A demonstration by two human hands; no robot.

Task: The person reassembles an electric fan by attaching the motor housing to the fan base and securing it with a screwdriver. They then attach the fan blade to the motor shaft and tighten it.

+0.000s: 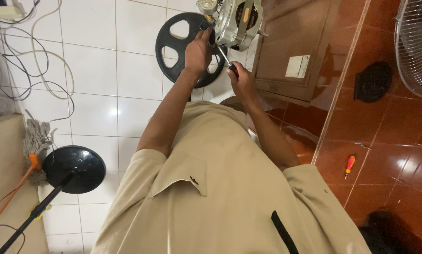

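- Head view, top centre of the frame: an electric motor point(234, 21), a silvery cast-metal housing with a dark slot showing copper-coloured windings, sits above both hands, tilted, over the seam where white glazed tile meets glossy red-brown tile.
- Left hand point(198, 51) is closed around a dark fitting at the motor's lower left edge, fingers wrapped tight.
- Right hand point(241, 80) grips the dark handle of a screwdriver point(224, 57); its thin steel shaft runs diagonally up and left, tip meeting the motor's underside just beside the left hand. The motor lies straight ahead of both hands, the left nearer.
- Behind the motor lies a black spoked pulley wheel point(183, 47), flat on the tile.
- Right of centre, a small orange-handled screwdriver point(349, 165) rests alone; a round black fan base point(74, 168) stands lower left.
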